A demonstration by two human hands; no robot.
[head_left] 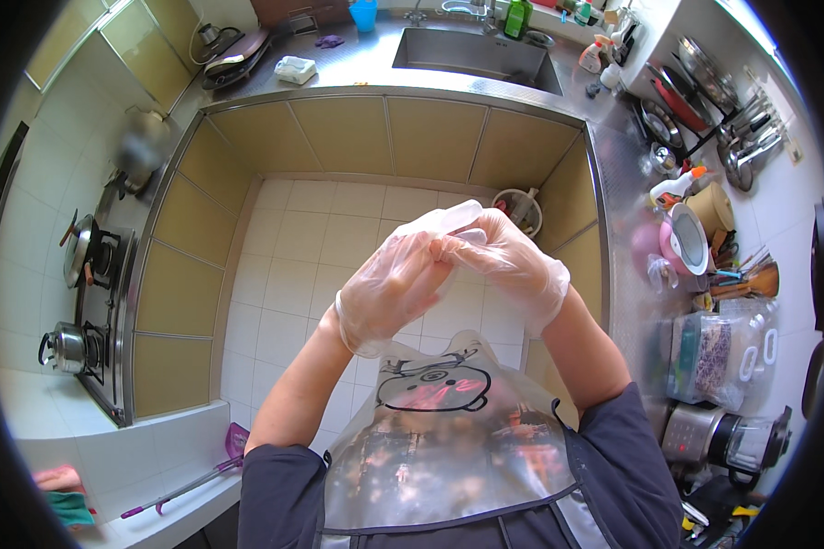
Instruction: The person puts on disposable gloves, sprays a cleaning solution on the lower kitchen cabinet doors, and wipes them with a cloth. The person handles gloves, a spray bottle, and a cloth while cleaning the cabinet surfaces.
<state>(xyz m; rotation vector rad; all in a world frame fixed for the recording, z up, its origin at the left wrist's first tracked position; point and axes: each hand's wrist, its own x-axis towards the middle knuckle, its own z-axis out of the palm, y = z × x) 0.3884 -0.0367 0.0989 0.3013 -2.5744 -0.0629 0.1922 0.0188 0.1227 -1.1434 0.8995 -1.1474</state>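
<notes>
My left hand (402,281) and my right hand (511,254) meet in front of my chest, each inside a thin clear disposable glove. The fingers of my right hand pinch the glove film of my left hand near its fingertips. Loose glove film (461,214) sticks out past the left fingers. How the left fingers are bent is partly hidden by the film and the right hand. Below both hands hangs a translucent waterproof apron (446,439) with a cartoon animal face, worn over dark short sleeves.
A steel sink (470,51) is set into the far counter. On the left stand a gas stove (106,322), a lidded pan (81,250) and a kettle (67,348). Along the right counter are a blender (721,439), plastic containers (714,357) and a pink bowl (683,240). A bin (532,219) stands on the floor.
</notes>
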